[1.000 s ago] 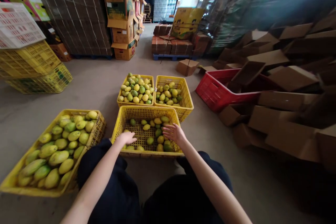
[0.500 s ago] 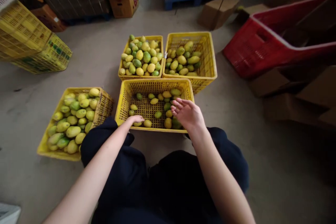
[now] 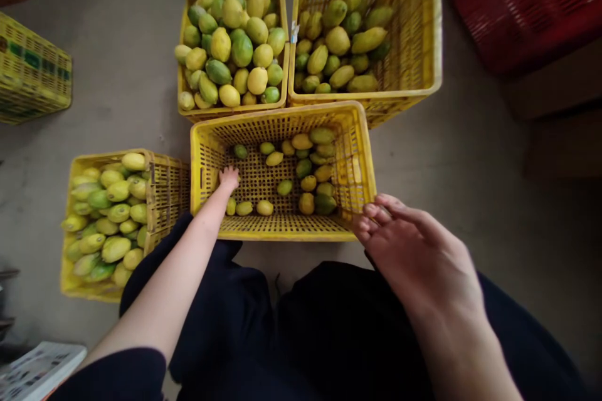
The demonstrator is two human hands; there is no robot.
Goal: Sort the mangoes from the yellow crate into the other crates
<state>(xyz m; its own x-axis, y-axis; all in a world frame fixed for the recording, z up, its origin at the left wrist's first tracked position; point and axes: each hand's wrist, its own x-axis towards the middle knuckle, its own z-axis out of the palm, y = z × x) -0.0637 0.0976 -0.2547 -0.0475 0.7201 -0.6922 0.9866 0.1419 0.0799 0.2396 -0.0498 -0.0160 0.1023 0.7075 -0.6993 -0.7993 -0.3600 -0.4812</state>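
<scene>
My left hand (image 3: 229, 179) reaches into the left side of the near yellow crate (image 3: 277, 235), its fingers curved over a lemon that is mostly hidden under them. Close by, a few yellow-green lemons (image 3: 264, 207) lie along the crate's near wall. More lemons (image 3: 305, 203) are gathered at its right side, with a few scattered on the slatted bottom. Palm up and with nothing in it, my right hand (image 3: 423, 250) is raised by the crate's near right corner, fingers extended.
Behind stand a heaped crate of lemons (image 3: 232, 44) and a partly filled yellow crate (image 3: 414, 91). Another full crate (image 3: 70, 232) sits at left. A red crate (image 3: 531, 9) is at upper right, a yellow crate (image 3: 37, 69) at far left.
The view has come closer and tipped down. My left hand has moved farther into the crate onto a lemon. My right hand has drawn back from above the crate to its right corner.
</scene>
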